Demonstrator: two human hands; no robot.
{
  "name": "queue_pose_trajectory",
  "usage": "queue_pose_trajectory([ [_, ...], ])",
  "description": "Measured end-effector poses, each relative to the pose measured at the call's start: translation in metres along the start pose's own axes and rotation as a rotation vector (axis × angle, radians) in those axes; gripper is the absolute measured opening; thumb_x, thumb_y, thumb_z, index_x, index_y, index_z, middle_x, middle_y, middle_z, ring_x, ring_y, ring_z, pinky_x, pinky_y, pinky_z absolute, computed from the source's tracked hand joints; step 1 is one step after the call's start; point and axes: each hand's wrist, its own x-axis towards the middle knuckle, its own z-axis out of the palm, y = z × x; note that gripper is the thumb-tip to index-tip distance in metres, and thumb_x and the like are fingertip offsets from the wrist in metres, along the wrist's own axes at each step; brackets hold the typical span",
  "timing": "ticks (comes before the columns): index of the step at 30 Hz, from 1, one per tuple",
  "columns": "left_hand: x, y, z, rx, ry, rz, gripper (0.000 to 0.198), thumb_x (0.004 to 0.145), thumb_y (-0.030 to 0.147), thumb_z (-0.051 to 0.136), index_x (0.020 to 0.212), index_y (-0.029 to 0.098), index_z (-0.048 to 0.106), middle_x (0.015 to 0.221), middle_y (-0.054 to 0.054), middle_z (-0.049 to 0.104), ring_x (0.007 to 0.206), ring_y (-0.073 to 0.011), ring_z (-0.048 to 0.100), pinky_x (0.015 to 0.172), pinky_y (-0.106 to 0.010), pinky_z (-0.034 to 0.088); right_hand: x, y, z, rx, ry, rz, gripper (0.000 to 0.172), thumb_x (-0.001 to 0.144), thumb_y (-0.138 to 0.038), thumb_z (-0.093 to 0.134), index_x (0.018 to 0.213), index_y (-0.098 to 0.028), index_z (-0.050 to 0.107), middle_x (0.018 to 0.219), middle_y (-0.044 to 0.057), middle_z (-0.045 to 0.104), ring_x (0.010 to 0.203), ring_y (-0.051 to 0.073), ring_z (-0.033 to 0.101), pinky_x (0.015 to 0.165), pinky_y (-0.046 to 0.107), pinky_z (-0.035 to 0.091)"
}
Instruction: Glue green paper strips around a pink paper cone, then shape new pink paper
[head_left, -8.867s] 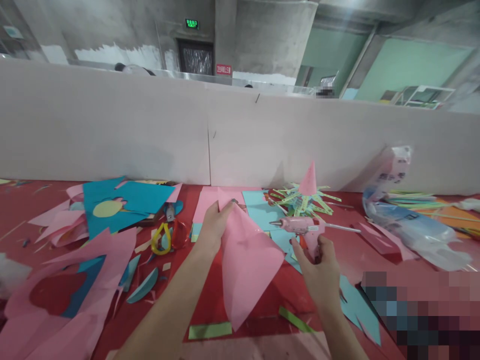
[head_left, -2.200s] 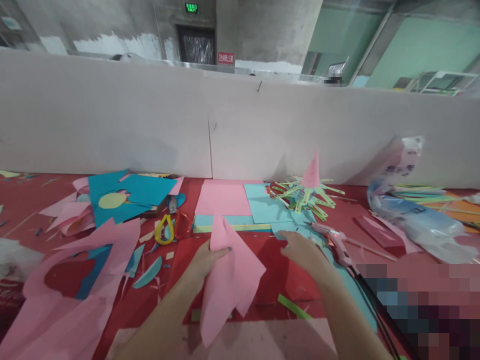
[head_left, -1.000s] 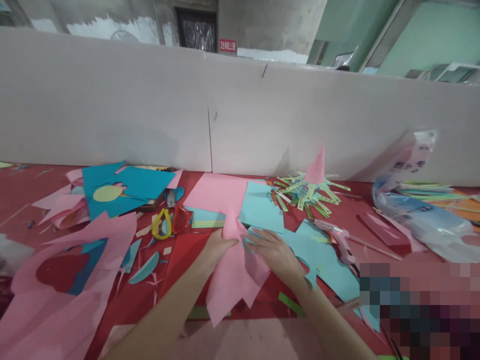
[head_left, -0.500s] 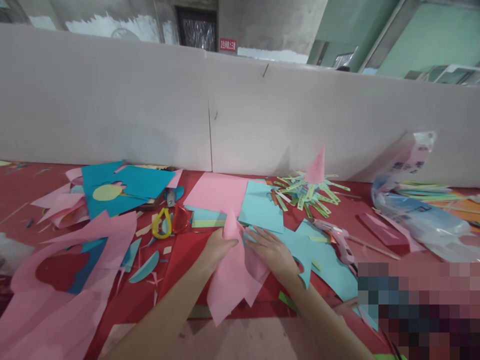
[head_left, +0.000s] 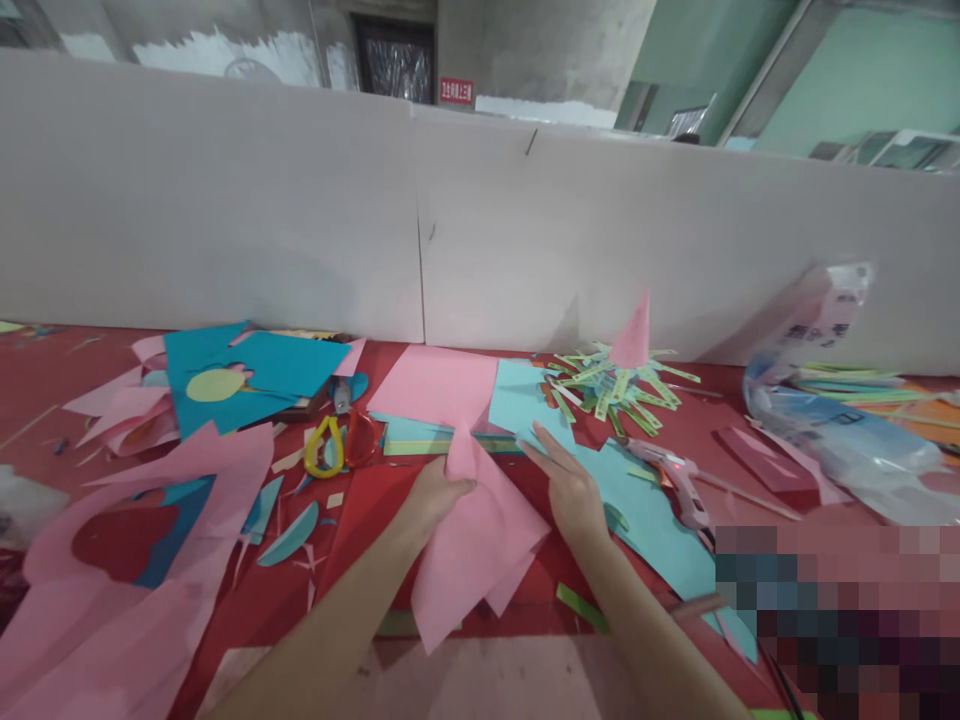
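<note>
My left hand (head_left: 433,494) pinches the upper corner of a folded pink paper sheet (head_left: 471,545) and holds it tilted above the red table (head_left: 360,520). To its right, my right hand (head_left: 568,487) lies flat with fingers stretched out on a light blue paper sheet (head_left: 645,515), just beside the pink sheet's right edge. A pink glue gun (head_left: 671,480) lies on the table to the right of that hand, untouched.
Yellow and red scissors (head_left: 337,445) lie left of my hands. Pink and blue flat sheets (head_left: 439,385) are behind them, a pink cone on green strips (head_left: 626,370) further right. Cut paper scraps (head_left: 150,500) cover the left; a plastic bag (head_left: 825,430) sits right. A grey partition (head_left: 420,230) closes the back.
My right hand has left the pink sheet and slid right onto the light blue paper, flattening out. The left hand keeps its pinch on the pink sheet, which has spread a little.
</note>
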Motion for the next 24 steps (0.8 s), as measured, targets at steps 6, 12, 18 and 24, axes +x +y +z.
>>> queue_pose_trajectory([
  [6,-0.003,0.005,0.0,-0.018,-0.011,-0.035,0.036,0.063,0.016,0.061,0.099,0.014,0.06,0.1,-0.011,0.066,0.094,-0.0259,0.06,0.075,-0.032,0.046,0.002,0.019,0.0,-0.068,-0.04,0.001,0.061,0.074,0.002,0.028,0.124,-0.024,0.05,0.128,0.003,0.051,0.123,0.017,0.041,0.1,0.041,0.039],
  [12,-0.006,0.008,0.0,-0.042,-0.032,-0.004,0.034,0.063,0.015,0.06,0.097,0.014,0.06,0.098,-0.009,0.066,0.092,-0.024,0.06,0.075,-0.03,0.046,-0.001,0.011,0.0,-0.121,-0.124,0.121,0.07,0.069,-0.004,0.043,0.135,-0.023,0.033,0.125,0.005,0.054,0.116,0.02,0.049,0.097,0.04,0.041],
  [18,-0.007,0.007,-0.001,-0.015,-0.013,-0.035,0.033,0.064,0.016,0.059,0.097,0.014,0.06,0.096,-0.01,0.066,0.089,-0.0243,0.061,0.071,-0.03,0.047,-0.005,0.019,0.007,-0.088,-0.299,0.078,0.079,0.054,0.005,0.033,0.128,-0.019,0.045,0.131,0.004,0.047,0.124,0.017,0.039,0.105,0.04,0.032],
  [24,-0.001,-0.003,-0.003,-0.026,-0.016,-0.022,0.036,0.064,0.021,0.062,0.1,0.015,0.059,0.097,-0.01,0.066,0.09,-0.0256,0.061,0.071,-0.03,0.047,0.012,0.03,0.005,-0.119,-0.278,0.073,0.083,0.05,0.007,0.03,0.126,-0.019,0.048,0.131,0.003,0.048,0.124,0.018,0.039,0.104,0.041,0.032],
])
